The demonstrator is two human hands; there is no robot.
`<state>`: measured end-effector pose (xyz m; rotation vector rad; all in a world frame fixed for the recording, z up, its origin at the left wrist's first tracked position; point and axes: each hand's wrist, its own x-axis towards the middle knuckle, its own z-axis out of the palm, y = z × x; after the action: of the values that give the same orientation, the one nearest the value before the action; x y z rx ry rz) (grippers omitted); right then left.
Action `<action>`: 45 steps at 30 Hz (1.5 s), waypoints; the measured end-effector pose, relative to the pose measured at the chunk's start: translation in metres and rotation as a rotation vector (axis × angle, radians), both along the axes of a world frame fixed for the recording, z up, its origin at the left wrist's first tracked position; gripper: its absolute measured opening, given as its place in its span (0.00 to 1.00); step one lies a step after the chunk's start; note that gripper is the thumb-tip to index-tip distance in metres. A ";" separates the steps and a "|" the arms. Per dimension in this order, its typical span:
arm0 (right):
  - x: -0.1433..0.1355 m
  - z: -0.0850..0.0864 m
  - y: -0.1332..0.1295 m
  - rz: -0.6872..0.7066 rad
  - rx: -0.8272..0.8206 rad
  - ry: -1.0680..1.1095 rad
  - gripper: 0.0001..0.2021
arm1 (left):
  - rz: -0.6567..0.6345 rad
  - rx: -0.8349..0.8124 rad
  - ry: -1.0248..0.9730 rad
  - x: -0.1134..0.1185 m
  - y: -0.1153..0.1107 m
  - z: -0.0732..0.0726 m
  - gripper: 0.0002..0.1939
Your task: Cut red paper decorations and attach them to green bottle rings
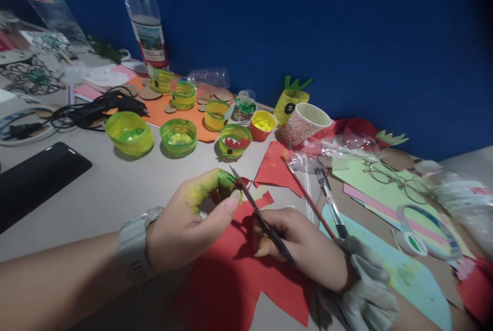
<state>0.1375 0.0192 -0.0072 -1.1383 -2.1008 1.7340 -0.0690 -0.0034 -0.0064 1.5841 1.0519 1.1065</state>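
My left hand [192, 218], with yellow and green paint on the index finger, pinches a small piece of red paper [246, 183] between thumb and fingertips. In my right hand [304, 243] is a pair of dark scissors [265, 223], seen nearly edge-on, blades pointing up and left beside the red piece. Whether the blades touch the paper I cannot tell. Below both hands lies a large cut sheet of red paper [227, 269]. Just beyond stands a green-yellow painted cup [235, 150] with a jagged red strip and a black dot.
Painted bottle-bottom cups [130, 134] stand at the back left, near a glue gun [119, 102] and a tall bottle [148, 28]. A black phone [42, 182] lies left. Paint cups [265, 124] are behind. To the right lie brushes [308, 197], glasses [400, 179] and tape [429, 231].
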 end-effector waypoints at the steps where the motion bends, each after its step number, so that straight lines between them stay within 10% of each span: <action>1: 0.000 0.000 0.000 0.001 -0.002 0.002 0.20 | 0.002 0.001 0.001 0.000 0.000 0.000 0.08; 45: 0.002 -0.001 0.000 0.009 -0.001 0.006 0.20 | -0.034 -0.005 -0.066 -0.003 0.000 -0.004 0.10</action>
<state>0.1391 0.0188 -0.0080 -1.1238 -2.1049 1.7402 -0.0720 -0.0034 -0.0103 1.5460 0.9799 1.1241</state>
